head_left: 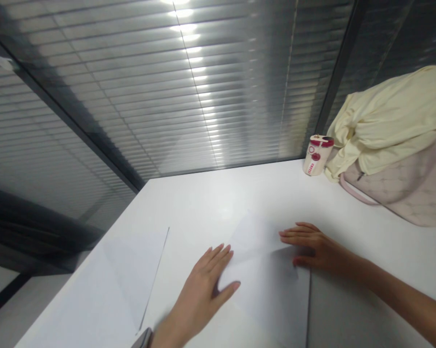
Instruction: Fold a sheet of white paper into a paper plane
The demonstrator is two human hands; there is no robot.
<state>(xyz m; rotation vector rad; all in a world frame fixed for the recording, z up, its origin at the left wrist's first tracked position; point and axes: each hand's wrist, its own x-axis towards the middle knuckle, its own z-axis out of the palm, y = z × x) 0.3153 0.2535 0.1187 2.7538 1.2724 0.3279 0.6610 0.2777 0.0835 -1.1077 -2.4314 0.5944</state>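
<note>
A white sheet of paper (265,285) with faint creases lies on the white table (221,198) in front of me. My left hand (207,285) rests at the sheet's left edge, fingers stretched out and thumb apart. On the other side, my right hand (307,244) is at the right edge of the same sheet, fingers extended and thumb held away from them. Neither hand grips anything that I can see. The sheet's near end runs out of view at the bottom.
More white paper (116,280) lies at the table's left. A cup-shaped pouch (317,155) with red lettering stands at the back right, beside a pink quilted bag (414,188) with cream cloth (395,121) draped over it. Blinds behind glass (149,96) border the table's far edge.
</note>
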